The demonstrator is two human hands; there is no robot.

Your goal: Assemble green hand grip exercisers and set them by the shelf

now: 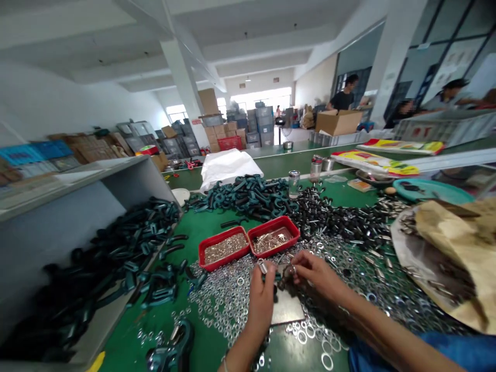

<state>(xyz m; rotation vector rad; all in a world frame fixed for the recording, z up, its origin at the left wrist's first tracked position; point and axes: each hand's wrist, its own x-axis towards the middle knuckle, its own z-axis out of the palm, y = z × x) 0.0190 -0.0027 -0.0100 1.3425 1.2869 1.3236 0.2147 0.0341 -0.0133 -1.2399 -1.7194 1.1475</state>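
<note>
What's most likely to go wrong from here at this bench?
The left hand and right hand work directly over loose washers, so a dropped part could vanish among them. Either hand could also nudge the nearby red tray, spilling its small metal parts into the washers.

White pillars (180, 77) hold a beamed ceiling (248, 51); bright windows (261, 98) line the far wall (259, 77)

We find two rectangular plastic trays (248, 243) on the flat workbench (197, 336), behind a spread of steel washers (232, 294). Plastic-coated metal clips (248, 196) lie beyond the trays; a torn paper sack (449, 258) lies right.
</note>
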